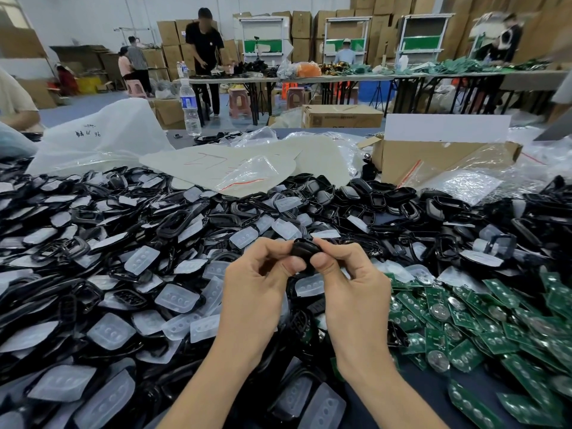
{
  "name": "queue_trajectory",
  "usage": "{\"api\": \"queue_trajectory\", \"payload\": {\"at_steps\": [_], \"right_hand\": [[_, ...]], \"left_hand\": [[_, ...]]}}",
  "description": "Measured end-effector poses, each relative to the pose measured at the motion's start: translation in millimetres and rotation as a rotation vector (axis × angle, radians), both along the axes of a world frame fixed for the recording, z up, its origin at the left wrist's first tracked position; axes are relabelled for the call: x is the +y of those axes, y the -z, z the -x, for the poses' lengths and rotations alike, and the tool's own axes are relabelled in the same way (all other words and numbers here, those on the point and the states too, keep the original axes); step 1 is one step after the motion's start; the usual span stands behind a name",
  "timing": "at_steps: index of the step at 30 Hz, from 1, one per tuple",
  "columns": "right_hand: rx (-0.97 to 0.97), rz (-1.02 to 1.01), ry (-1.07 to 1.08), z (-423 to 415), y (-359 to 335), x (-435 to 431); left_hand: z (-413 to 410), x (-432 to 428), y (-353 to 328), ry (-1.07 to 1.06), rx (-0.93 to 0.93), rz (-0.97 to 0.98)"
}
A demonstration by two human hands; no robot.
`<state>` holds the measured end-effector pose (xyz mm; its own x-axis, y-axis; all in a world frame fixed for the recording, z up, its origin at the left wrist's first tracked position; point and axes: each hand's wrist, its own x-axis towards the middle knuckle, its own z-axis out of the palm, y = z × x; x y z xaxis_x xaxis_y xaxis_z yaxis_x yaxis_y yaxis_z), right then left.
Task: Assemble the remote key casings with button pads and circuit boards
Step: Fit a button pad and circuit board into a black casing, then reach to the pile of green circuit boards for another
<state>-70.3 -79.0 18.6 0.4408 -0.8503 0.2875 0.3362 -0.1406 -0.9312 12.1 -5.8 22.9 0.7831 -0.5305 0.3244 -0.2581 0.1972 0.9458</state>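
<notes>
A black remote key casing [305, 249] is held above the pile, pinched from both sides. My left hand [260, 280] grips its left end with thumb and curled fingers. My right hand [349, 280] grips its right end the same way. What sits inside the casing is hidden by my fingers. Below and around lie several loose black casings [173, 224] mixed with translucent white button pads [176, 298]. Green circuit boards [464, 323] with round coin cells form a heap at the right.
An open cardboard box [439, 159] and clear plastic bags [247, 171] lie beyond the pile. A water bottle [189, 106] stands at the table's far edge. People work at tables [340, 77] further back, with stacked cartons behind them.
</notes>
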Motion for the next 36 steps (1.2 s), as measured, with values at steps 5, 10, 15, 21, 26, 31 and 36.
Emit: {"api": "queue_trajectory", "payload": {"at_steps": [5,10,15,21,26,31,36], "right_hand": [[0.027,-0.012,0.017,-1,2,0],[0.022,-0.024,-0.011,-1,2,-2],[-0.016,0.003,-0.037,2,-5,-7],[-0.111,-0.021,-0.061,31,-21,-11],[-0.148,-0.063,0.101,94,-45,-25],[-0.282,-0.095,0.357,185,-64,-42],[-0.529,-0.176,0.584,284,-70,-58]], "left_hand": [[3,0,2,-0.046,0.020,-0.028],[3,-1,1,-0.067,0.005,-0.025],[8,-4,-6,-0.079,0.006,0.010],[41,-16,-23,0.008,0.001,0.087],[99,-42,-55,0.165,-0.047,0.052],[191,-81,-83,0.324,-0.185,0.028],[303,-117,-97,0.562,-0.209,-0.009]]}}
